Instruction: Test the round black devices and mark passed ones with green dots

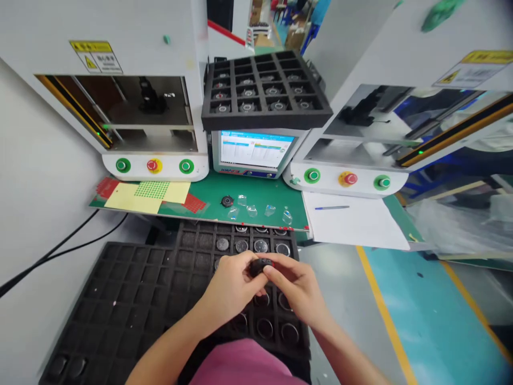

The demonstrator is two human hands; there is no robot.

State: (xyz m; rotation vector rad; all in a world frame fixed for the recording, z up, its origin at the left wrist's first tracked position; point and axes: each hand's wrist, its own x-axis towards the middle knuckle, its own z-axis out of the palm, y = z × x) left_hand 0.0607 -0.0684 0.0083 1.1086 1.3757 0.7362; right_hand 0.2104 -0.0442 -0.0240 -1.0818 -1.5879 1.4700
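Note:
Between my two hands is a small round black watch case, gripped at its edges and tilted. My left hand has its fingers curled round the case's left side. On the other side my right hand pinches it with thumb and fingers. Part of the case is covered by my fingers. Below lies a black foam tray whose square pockets hold several round watch cases. A single watch case rests on the green bench top ahead of my hands.
Two white machines with green and red buttons flank a screen. Above it sits a loaded foam tray. Clear film pieces, yellow sticker sheets, white paper and a pen lie on the bench. Another foam tray extends left.

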